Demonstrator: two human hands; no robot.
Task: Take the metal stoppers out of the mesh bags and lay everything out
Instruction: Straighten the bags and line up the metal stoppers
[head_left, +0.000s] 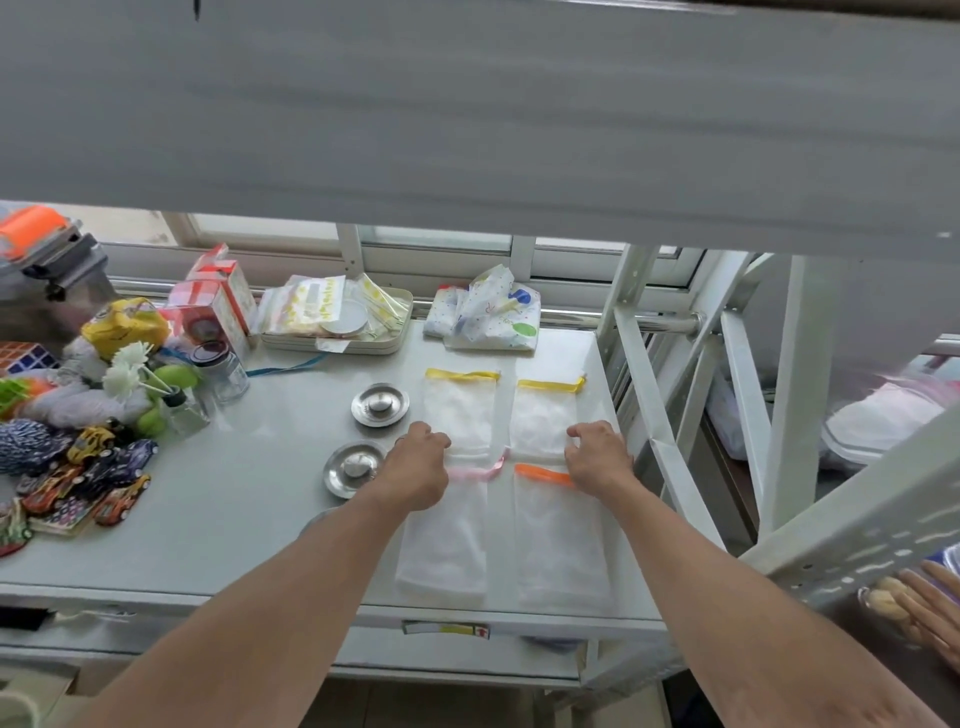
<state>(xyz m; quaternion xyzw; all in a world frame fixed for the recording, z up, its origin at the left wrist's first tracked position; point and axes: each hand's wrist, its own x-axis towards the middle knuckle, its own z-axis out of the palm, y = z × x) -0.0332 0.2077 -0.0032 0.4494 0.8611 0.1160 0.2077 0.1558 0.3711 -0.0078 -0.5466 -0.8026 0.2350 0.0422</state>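
Bare forearms reaching out from the near edge, both hands low over the bags on the counter (218, 519). Left hand (418, 462) knuckles-up, fingers curled under at the seam where the far-left bag (460, 410) meets the pink-ribboned bag (444, 540); grip hidden beneath the hand, so pinching or pressing flat cannot be told. Right hand (597, 452) likewise curled over the near edge of the far-right bag (545, 415), just above the orange ribbon of the fourth bag (561, 545); grip also hidden.

Step in hand, by the look of it: laying out, not emptying. Four bags flat and limp in a two-by-two block, nothing bulging inside. Two stoppers already out, just left of the left grip: one (380, 405) beyond it, one (357, 469) beside the wrist, nearly touching it. Possibly the rim of a third under the left forearm; too hidden to tell.

Next move probably calls for light fingertip pressure to square the far pair against the near pair without dragging them.

Bags: white, sheer, fine mesh, rectangular, soft enough to wrinkle, satin ribbon at each mouth, yellow on the far two. Stoppers: round, brushed metal, shallow dished rim, raised knob in the middle, hard and smooth. Counter: pale, glossy, slippery-looking.
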